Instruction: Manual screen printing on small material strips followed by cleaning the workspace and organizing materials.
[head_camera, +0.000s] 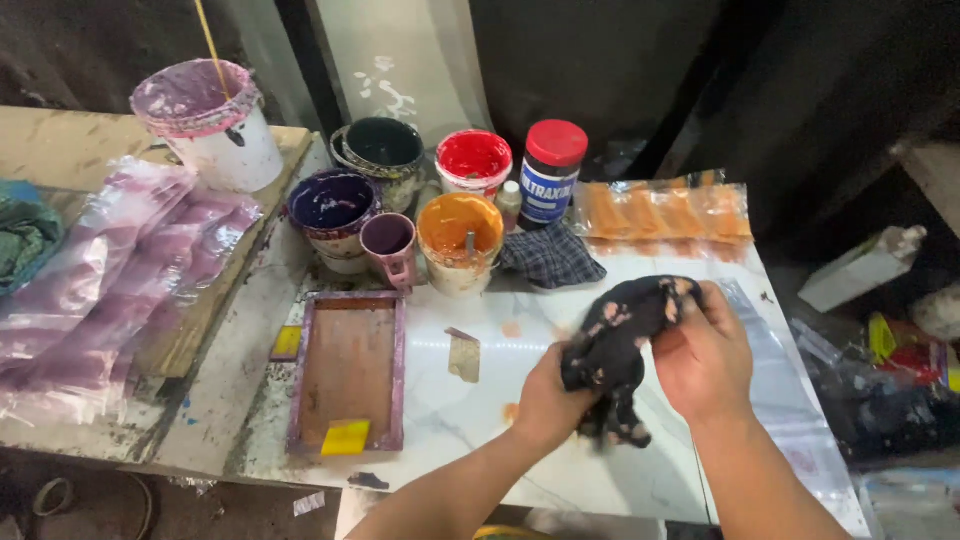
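Both of my hands grip one crumpled black rag (620, 335) stained with pale orange spots, held just above a white marble-patterned tabletop (440, 400). My left hand (545, 395) clutches its lower end from the left. My right hand (703, 355) closes over its upper right part. A tail of the rag hangs down between my wrists. Orange smears mark the tabletop under and left of the rag.
A small wooden-framed screen (348, 370) with a yellow card lies at left. Behind stand paint tubs: orange (460, 240), red (473, 160), purple (333, 210), dark green (385, 150), a mauve cup (390, 245), a red-lidded jar (552, 170), a checked cloth (550, 255). Stained plastic sheets (110, 270) lie far left.
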